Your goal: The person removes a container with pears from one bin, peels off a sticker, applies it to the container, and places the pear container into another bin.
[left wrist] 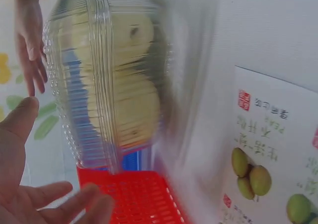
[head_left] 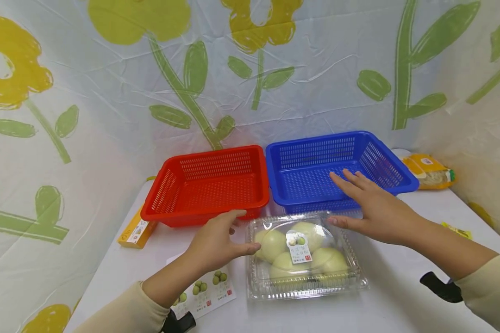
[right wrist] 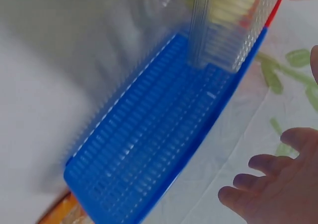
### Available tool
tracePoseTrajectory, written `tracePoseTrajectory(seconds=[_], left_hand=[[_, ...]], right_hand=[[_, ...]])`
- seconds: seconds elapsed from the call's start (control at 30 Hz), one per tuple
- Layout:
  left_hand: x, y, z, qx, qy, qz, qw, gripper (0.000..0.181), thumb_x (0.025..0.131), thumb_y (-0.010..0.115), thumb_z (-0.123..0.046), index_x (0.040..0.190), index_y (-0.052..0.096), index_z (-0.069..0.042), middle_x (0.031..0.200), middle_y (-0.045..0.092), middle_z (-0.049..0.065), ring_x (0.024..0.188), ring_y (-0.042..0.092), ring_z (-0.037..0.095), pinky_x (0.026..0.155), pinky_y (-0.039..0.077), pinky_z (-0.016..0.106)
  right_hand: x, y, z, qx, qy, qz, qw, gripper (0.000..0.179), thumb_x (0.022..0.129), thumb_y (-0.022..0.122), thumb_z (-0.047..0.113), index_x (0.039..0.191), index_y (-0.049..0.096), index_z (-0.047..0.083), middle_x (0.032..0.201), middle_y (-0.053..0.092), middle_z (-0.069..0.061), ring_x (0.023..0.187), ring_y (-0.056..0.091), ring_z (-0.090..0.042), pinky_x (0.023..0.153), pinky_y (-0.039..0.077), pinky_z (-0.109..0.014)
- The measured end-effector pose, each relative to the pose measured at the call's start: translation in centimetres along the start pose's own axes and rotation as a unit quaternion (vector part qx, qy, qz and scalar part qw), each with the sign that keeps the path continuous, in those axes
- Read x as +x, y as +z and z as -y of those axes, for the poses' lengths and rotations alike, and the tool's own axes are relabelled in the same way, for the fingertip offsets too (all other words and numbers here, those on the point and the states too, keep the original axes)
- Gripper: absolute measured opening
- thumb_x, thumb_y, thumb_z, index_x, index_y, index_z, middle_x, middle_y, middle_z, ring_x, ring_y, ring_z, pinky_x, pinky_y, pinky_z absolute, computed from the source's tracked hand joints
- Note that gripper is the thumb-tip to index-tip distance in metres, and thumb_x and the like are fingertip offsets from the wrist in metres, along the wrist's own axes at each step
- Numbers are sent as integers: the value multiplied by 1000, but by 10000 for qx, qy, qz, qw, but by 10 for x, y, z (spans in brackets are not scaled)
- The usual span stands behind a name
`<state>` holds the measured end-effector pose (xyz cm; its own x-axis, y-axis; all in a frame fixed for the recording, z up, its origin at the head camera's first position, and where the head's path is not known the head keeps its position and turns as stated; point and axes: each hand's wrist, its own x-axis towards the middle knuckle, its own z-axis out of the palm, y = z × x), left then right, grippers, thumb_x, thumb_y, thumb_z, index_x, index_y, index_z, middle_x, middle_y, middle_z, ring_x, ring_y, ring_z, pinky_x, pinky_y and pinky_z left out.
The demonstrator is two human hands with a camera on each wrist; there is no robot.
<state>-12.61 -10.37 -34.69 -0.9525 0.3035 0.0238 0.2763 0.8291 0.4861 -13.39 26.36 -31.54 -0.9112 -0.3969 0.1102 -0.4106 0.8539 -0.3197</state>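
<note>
A clear plastic clamshell box (head_left: 300,286) with several pale yellow-green pears (head_left: 289,266) inside sits on the table, its lid down. On the lid is a white label (head_left: 298,247) with a small fruit picture. My left hand (head_left: 214,240) hovers at the box's left edge, thumb stretched toward it, fingers loosely bent and holding nothing. Above the box's right far corner is my right hand (head_left: 375,210), fingers spread, also holding nothing. Whether either hand touches the plastic, I cannot tell. A sheet of fruit labels (head_left: 204,296) lies partly beneath my left forearm.
Behind the box stand a red basket (head_left: 216,219) and a blue basket (head_left: 304,203), side by side. An orange box (head_left: 137,233) lies left of the red one. An orange food bag (head_left: 431,171) rests right of the blue one, with a small yellow packet (head_left: 457,230) nearer.
</note>
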Motion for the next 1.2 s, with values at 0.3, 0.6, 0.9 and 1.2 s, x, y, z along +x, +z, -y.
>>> tracePoseTrajectory(seconds=[0.3, 0.6, 0.9, 1.2], left_hand=[[-1, 8, 4, -1665, -770, 922, 9787, 116, 79, 82, -57, 162, 21, -4, 151, 46, 24, 132, 51, 44, 99, 49, 58], [-1, 16, 2, -3290, -1256, 1231, 9278, 110, 89, 80, -38, 161, 8, 3, 155, 30, 36, 125, 52, 53, 76, 60, 52], [0, 19, -1, -4011, -1640, 1379, 8906, 102, 91, 79, -31, 158, 13, 9, 148, 37, 36, 118, 54, 53, 71, 61, 52], [1, 27, -3, -4212, -1698, 1565, 8771, 81, 92, 77, -28, 151, 33, 5, 124, 59, 22, 100, 65, 37, 71, 61, 52]], right_hand=[[5, -9, -38, 185, 653, -56, 9977, 108, 90, 65, 67, 165, 6, 17, 168, 5, -22, 150, -1, -49, 102, 18, -82], [6, -13, -75, 174, 1146, -3, 9933, 113, 91, 63, 66, 163, -1, 7, 161, 1, -38, 145, 1, -60, 94, 20, -84], [6, -16, -107, 348, 1348, -171, 9901, 111, 97, 59, 60, 159, -6, -4, 156, 6, -44, 142, 7, -64, 96, 20, -84], [6, -18, -134, 524, 1951, -87, 9793, 111, 99, 48, 65, 153, -6, -15, 146, 19, -51, 129, 24, -71, 97, 27, -81]])
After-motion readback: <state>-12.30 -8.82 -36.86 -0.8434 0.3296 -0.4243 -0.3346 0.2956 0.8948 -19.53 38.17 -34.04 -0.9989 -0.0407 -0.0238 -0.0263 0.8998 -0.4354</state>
